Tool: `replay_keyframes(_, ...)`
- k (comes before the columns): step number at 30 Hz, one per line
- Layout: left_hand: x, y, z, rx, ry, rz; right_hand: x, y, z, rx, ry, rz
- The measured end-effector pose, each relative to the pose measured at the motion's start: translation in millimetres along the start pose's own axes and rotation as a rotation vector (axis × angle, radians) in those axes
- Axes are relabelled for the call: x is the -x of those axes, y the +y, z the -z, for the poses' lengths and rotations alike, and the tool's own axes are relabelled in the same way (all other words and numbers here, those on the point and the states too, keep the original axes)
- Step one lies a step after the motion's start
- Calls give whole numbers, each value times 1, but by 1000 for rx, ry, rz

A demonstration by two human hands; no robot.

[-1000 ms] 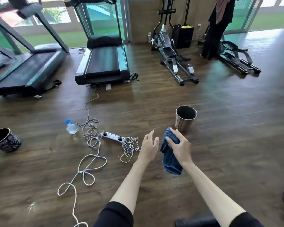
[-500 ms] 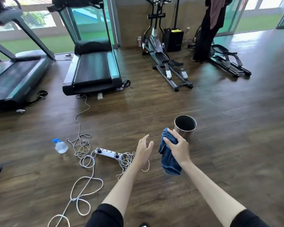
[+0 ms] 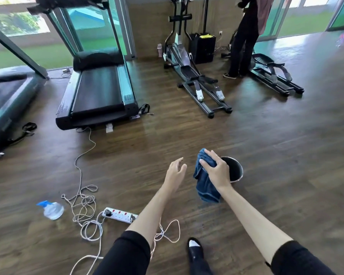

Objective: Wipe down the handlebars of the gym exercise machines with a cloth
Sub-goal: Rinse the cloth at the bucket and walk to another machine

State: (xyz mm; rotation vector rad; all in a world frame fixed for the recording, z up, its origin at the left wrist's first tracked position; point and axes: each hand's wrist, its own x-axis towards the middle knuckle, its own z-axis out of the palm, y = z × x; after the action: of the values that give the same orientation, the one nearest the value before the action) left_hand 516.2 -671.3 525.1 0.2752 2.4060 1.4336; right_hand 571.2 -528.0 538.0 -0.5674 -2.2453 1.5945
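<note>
Here, in your head view, your right hand (image 3: pixel 216 171) grips the blue cloth (image 3: pixel 206 187), which hangs bunched in the air just in front of a dark bin (image 3: pixel 239 171) on the wood floor (image 3: pixel 286 155). Your left hand (image 3: pixel 175 171) hovers beside it with fingers loosely spread, holding nothing. Ahead stand a treadmill (image 3: pixel 97 92) and an elliptical (image 3: pixel 191 72), well apart from the cloth, while a power strip (image 3: pixel 119 214), white cord (image 3: pixel 83 205) and spray bottle (image 3: pixel 53 210) lie to your left.

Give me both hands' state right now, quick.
Left hand: open, fingers relaxed, holding nothing.
Right hand: gripping the blue cloth.
</note>
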Motion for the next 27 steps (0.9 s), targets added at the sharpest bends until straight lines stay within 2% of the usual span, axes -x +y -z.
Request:
replay_keyframes(8, -160, 51, -3, 92, 50, 65, -178, -11, -12, 13, -30, 5)
replay_keyframes(15, -280, 74, 3, 114, 57, 109, -295, -10, -36, -6, 1, -26)
replay_keyframes(27, -536, 126, 25, 54, -94, -30, -515, -13, -83, -12, 190, -60)
